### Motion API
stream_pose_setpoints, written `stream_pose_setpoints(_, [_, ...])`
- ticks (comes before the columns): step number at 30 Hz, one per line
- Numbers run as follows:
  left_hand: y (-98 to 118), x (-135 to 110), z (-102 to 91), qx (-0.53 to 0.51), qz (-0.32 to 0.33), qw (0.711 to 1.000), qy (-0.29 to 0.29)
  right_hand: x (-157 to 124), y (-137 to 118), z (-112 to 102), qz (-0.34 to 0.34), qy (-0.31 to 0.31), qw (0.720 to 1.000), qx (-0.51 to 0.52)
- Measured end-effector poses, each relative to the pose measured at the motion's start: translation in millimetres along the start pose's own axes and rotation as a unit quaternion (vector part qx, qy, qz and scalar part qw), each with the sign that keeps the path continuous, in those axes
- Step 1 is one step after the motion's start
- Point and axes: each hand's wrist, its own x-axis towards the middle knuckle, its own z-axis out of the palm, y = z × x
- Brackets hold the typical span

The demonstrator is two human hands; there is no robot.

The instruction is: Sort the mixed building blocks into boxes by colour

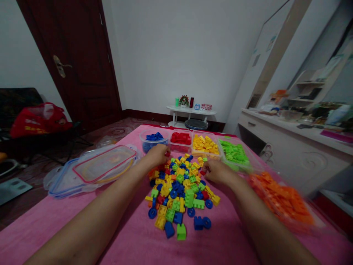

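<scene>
A heap of mixed plastic bricks [180,191] in yellow, green, blue, red and orange lies on the pink cloth [132,239]. My left hand [157,154] rests at the heap's far left edge, fingers curled down onto the bricks. My right hand [217,172] sits at the far right edge with its fingers closed in a pinch on a small red brick [203,172]. Behind the heap stand tubs of sorted bricks: blue [153,140], red [181,140], yellow [204,145] and green [235,152]. An orange-filled tub [281,198] lies to the right.
Stacked clear lids [93,169] lie at the left on the cloth. A white dresser [292,147] stands at the right, a small white table [190,112] by the far wall. A dark door [77,62] and a red bag [38,119] are at the left.
</scene>
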Motion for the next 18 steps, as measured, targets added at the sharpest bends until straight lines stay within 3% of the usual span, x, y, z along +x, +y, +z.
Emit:
stream_pose_setpoints(2, [12,-1,-4.1,-0.101,0.004,0.995,0.021,1,2,-5,-0.005,0.027,0.999,0.025])
stream_pose_setpoints(4, [31,-5,-6.2,-0.271,-0.010,0.963,-0.001,2,1,-12,-0.017,0.070,0.994,0.076])
stream_pose_setpoints(6, [51,-10,-5.1,-0.466,-0.037,0.882,-0.061,0,-6,-21,-0.037,0.132,0.977,0.163])
stream_pose_setpoints(8, [67,-15,-1.7,-0.618,-0.074,0.773,-0.122,-4,-18,-29,-0.067,0.196,0.942,0.262])
stream_pose_setpoints(10, [75,-18,1.8,-0.708,-0.122,0.675,-0.168,-9,-30,-34,-0.097,0.228,0.909,0.336])
stream_pose_setpoints(12, [77,-18,3.8,-0.753,-0.154,0.605,-0.208,-13,-41,-35,-0.122,0.217,0.891,0.380])
stream_pose_setpoints(15, [75,-17,3.3,-0.785,-0.151,0.545,-0.253,-15,-47,-34,-0.130,0.204,0.883,0.402])
stream_pose_setpoints(18, [75,-19,2.1,-0.800,-0.153,0.525,-0.246,-15,-43,-36,-0.124,0.241,0.875,0.400])
